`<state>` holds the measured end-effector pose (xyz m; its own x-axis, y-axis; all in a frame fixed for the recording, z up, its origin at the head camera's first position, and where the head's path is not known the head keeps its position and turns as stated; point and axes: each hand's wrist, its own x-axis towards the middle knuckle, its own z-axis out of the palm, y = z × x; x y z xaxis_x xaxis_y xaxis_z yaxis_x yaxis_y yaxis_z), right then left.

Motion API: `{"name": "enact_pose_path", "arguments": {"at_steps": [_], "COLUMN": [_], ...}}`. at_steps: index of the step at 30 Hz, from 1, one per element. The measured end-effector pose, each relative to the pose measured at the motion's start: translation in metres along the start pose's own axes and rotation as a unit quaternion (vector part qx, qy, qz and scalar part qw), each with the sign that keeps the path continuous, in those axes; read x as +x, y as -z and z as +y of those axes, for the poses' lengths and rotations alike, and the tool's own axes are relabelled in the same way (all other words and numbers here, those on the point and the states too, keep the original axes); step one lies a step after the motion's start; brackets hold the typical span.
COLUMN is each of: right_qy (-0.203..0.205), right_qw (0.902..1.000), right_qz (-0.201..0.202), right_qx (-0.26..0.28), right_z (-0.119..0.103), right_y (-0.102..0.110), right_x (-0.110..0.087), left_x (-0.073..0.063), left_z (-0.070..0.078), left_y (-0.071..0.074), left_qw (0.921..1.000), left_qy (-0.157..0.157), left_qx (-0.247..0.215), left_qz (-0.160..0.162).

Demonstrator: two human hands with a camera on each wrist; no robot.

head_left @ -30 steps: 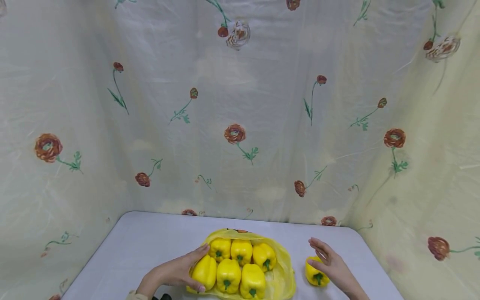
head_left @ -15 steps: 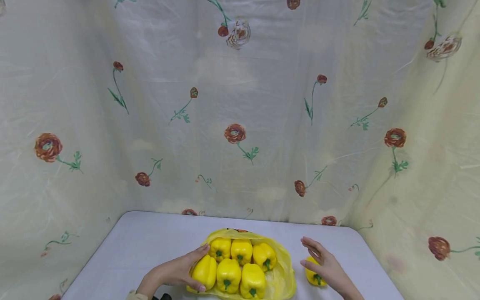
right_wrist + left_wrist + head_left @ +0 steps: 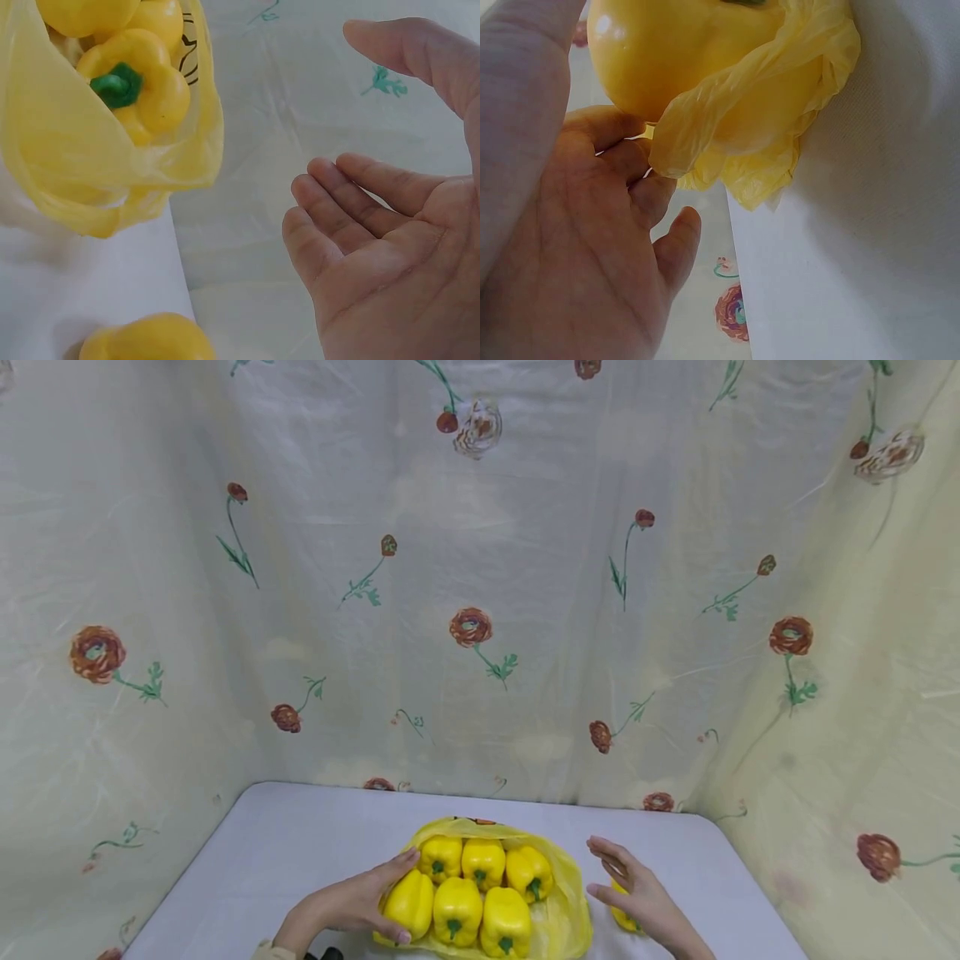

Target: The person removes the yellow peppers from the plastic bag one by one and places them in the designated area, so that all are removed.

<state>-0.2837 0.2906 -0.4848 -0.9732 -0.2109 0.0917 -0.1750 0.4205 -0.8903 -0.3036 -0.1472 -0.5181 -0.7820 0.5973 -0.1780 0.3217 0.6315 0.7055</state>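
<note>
A yellow plastic bag (image 3: 573,902) lies open on the table, with several yellow bell peppers (image 3: 457,910) in two rows inside. My left hand (image 3: 352,900) holds the bag's left side, thumb at the front and fingers toward the back, curved round the leftmost bell pepper (image 3: 408,906). In the left wrist view its fingertips are right at the bag's folded rim (image 3: 705,112). My right hand (image 3: 637,893) hovers to the right of the bag, fingers loosely bent and holding nothing. Behind it, partly hidden, a loose bell pepper (image 3: 624,914) sits on the table.
The white table (image 3: 315,827) is enclosed by hanging flowered sheets (image 3: 480,693) at the back and both sides. A small black object (image 3: 332,953) shows at the bottom edge, by my left wrist.
My right hand has moved left toward the bag, covering more of the loose bell pepper. My left hand and the bag have stayed in place.
</note>
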Motion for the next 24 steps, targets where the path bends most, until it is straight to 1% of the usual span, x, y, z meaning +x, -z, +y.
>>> {"name": "enact_pose_path", "arguments": {"at_steps": [5, 8, 11, 15, 17, 24], "right_qy": [-0.001, 0.009, 0.009, -0.005, -0.005, -0.013], "right_qw": [0.9999, 0.9996, 0.999, 0.9988, 0.9987, 0.9948], "right_qz": [-0.009, -0.027, -0.042, -0.046, -0.05, -0.094], "right_qx": [-0.008, 0.001, 0.013, 0.014, 0.01, 0.036], "right_z": [-0.004, -0.006, -0.008, -0.009, -0.009, -0.009], "right_y": [-0.007, -0.011, -0.015, -0.021, -0.024, -0.031], "right_x": [0.001, 0.0, -0.001, 0.001, 0.002, 0.004], "left_x": [0.0, 0.001, 0.001, 0.001, 0.001, 0.001], "left_z": [0.0, 0.0, 0.0, 0.0, 0.0, 0.002], "left_y": [-0.001, -0.001, -0.002, -0.002, -0.002, -0.001], "left_qw": [1.0, 1.0, 0.9999, 0.9999, 0.9999, 1.0], "left_qy": [0.005, 0.007, 0.009, 0.009, 0.009, 0.006], "left_qx": [0.0, -0.006, -0.012, -0.011, -0.008, -0.003], "left_qz": [0.0, -0.001, -0.003, -0.003, -0.002, -0.001]}}
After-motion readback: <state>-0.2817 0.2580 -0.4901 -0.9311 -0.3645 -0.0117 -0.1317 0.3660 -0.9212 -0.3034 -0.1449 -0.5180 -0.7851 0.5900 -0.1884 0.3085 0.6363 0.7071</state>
